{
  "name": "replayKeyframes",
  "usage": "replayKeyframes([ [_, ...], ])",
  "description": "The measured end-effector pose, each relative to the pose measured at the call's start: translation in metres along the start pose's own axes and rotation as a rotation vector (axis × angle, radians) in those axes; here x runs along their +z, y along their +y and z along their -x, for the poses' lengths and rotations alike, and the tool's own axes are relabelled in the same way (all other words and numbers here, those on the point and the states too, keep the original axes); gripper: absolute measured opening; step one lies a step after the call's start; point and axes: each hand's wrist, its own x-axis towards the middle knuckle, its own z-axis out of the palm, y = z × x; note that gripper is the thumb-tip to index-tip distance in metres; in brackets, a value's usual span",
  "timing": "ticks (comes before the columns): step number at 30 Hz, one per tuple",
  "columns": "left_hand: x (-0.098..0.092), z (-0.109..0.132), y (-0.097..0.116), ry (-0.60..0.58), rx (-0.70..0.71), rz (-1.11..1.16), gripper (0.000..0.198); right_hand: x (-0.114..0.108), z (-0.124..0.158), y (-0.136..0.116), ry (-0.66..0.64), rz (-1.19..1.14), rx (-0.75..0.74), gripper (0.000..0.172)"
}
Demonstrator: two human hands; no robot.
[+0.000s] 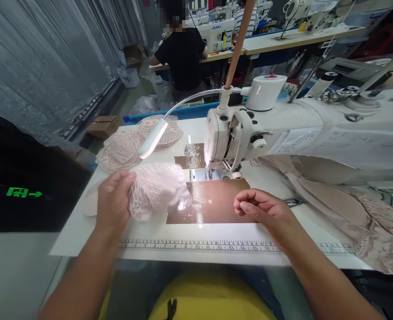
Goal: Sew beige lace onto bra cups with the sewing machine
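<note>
My left hand (113,200) grips a pale pink lace cup (156,189) by its left side, raised above the left half of the white sewing table (143,232). The cup's right edge is slightly blurred, left of the sewing machine's needle area (213,171). My right hand (261,206) hovers over the right end of a brown taped patch (213,200), its fingers curled in against the thumb; nothing shows in them. Small metal thread snips (294,202) lie just beyond that hand. More lace cups (121,149) are piled at the back left.
A lamp on a bendy neck (153,140) reaches over the table's left side. Beige fabric with lace (346,209) covers the right side. A printed ruler (196,246) runs along the front edge. Beyond, a person in black (185,58) sits at another machine.
</note>
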Motion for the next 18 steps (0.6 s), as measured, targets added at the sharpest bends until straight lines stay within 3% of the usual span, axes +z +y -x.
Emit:
replayKeyframes([
  [2,0.011,-0.007,0.002,0.037,0.136,-0.165,0.023,-0.008,0.000,-0.003,0.042,0.119,-0.036,0.023],
  [3,0.024,-0.008,0.003,-0.032,0.213,-0.274,0.025,-0.009,-0.002,-0.005,0.046,0.193,-0.047,0.023],
  [6,0.080,0.001,0.000,-0.382,0.503,-0.707,0.029,-0.007,-0.013,-0.011,0.020,0.437,-0.088,0.021],
  [8,0.115,0.011,-0.007,-0.503,0.548,-0.758,0.026,-0.003,-0.024,-0.014,-0.028,0.596,-0.133,0.020],
  [10,0.138,0.023,-0.014,-0.582,0.568,-0.784,0.025,0.001,-0.033,-0.013,-0.061,0.733,-0.190,0.021],
  [13,0.147,0.038,-0.016,-0.655,0.594,-0.831,0.024,0.008,-0.042,-0.004,-0.079,0.875,-0.298,0.027],
  [16,0.136,0.040,-0.005,-0.708,0.617,-0.888,0.020,0.016,-0.045,0.009,-0.143,1.044,-0.355,0.031],
  [18,0.123,0.032,0.005,-0.804,0.622,-0.821,0.020,0.021,-0.045,0.016,-0.164,1.203,-0.363,0.027],
])
